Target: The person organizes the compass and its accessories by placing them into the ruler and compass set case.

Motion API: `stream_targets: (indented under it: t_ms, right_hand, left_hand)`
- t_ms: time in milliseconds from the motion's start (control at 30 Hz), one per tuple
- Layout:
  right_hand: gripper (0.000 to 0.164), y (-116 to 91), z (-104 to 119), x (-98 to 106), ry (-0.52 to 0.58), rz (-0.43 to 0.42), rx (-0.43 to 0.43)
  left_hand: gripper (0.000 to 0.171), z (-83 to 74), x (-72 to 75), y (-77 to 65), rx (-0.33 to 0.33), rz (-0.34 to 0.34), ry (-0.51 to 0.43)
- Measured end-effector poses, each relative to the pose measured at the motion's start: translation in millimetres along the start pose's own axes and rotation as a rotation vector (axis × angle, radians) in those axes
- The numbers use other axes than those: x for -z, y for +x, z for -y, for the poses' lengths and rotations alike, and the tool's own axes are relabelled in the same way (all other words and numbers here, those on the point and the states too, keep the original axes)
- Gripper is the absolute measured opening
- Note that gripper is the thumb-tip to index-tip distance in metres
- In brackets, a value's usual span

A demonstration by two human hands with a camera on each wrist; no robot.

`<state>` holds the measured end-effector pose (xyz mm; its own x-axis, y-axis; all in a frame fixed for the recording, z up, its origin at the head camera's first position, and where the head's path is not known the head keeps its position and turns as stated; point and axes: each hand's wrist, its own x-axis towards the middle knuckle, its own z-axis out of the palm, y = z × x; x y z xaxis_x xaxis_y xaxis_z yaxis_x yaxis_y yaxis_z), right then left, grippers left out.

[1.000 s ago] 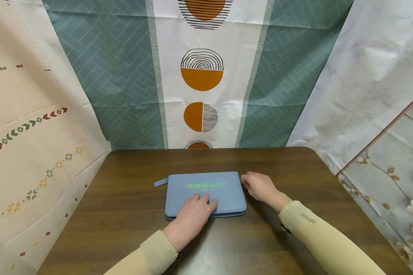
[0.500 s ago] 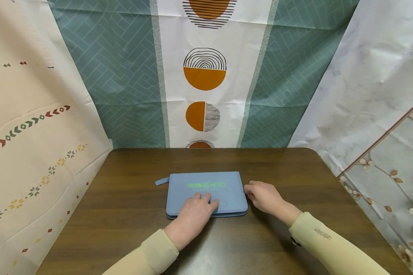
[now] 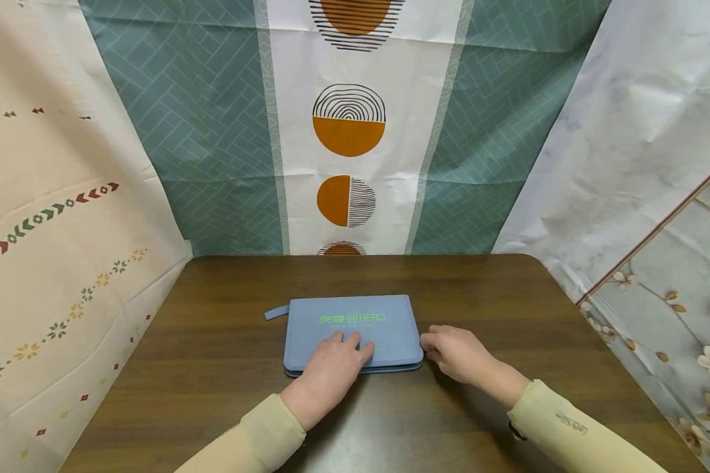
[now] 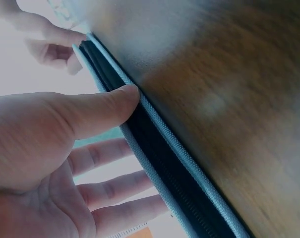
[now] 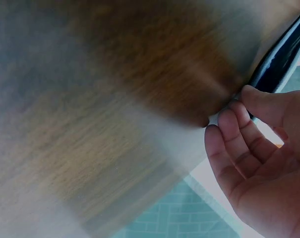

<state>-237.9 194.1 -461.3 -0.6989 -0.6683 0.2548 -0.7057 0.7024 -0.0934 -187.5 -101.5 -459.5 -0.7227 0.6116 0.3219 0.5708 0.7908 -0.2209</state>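
Observation:
A flat blue zip case (image 3: 313, 328) with green lettering lies on the table, a short strap (image 3: 277, 313) at its far left corner. My left hand (image 3: 330, 374) rests on its cover, fingers spread and fairly straight. In the left wrist view its thumb (image 4: 122, 101) presses against the dark zipper edge (image 4: 162, 153). At the case's right side, near the front corner, my right hand (image 3: 458, 355) has curled fingers. Its thumb (image 5: 264, 104) and index finger pinch at the zipper edge (image 5: 276, 72) in the right wrist view. The zipper pull itself is covered by those fingers.
The case sits mid-table on a dark brown wooden top (image 3: 225, 394). A green and white patterned curtain (image 3: 231, 164) hangs behind the far edge. Cream cloth (image 3: 47, 276) flanks the left side and flowered cloth (image 3: 686, 315) the right.
My right hand has slid toward me along the case's right edge, from near the far corner to near the front corner. The left hand and the case have stayed in place.

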Motion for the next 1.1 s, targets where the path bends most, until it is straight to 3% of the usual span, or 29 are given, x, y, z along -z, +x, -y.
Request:
stream_targets:
  t_ms: [400,667,900,1100]
  right_hand:
    - [0.037,-12,8,2,0.039,0.021,0.012]
    - [0.033,-15,14,4,0.044,0.037,-0.004]
    - [0.031,-13,27,1,-0.007,0.025,-0.141]
    - [0.040,-7,33,-3,-0.018,0.046,-0.284]
  left_hand:
    - [0.047,0.7,1.1,0.6,-0.010,0.036,-0.006]
    - [0.049,1.7,-1.6,1.1,-0.013,0.021,-0.027]
    - [0.047,2.1,-0.2,0.1,-0.009,0.032,-0.038]
    - [0.045,-0.2,-1.2,2.9,-0.003,0.026,-0.016]
